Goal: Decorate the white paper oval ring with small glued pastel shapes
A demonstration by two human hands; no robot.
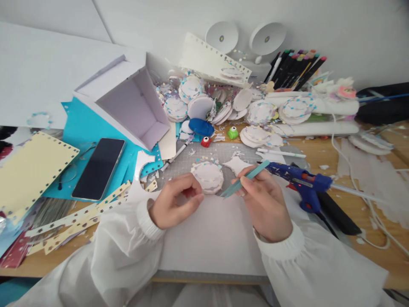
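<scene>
My right hand (266,202) pinches a pair of teal tweezers (257,170), their tips pointing down and left near the white paper. Beside those tips lies a round white paper disc (209,177), edged with small pastel beads or bits. My left hand (179,200) is at the disc's left side, thumb and fingers closed together; whether anything small is between them is hidden. Under both hands spreads a white sheet of paper (214,238). A white paper offcut with curved edges (235,164) sits just right of the disc.
A blue glue gun (303,183) lies at right, its white cord trailing. A phone (99,168) rests at left near punched paper strips (96,209). Behind are an open white box (128,98), several decorated discs (191,87), a red punch (206,141), a green punch (233,132) and markers (294,70).
</scene>
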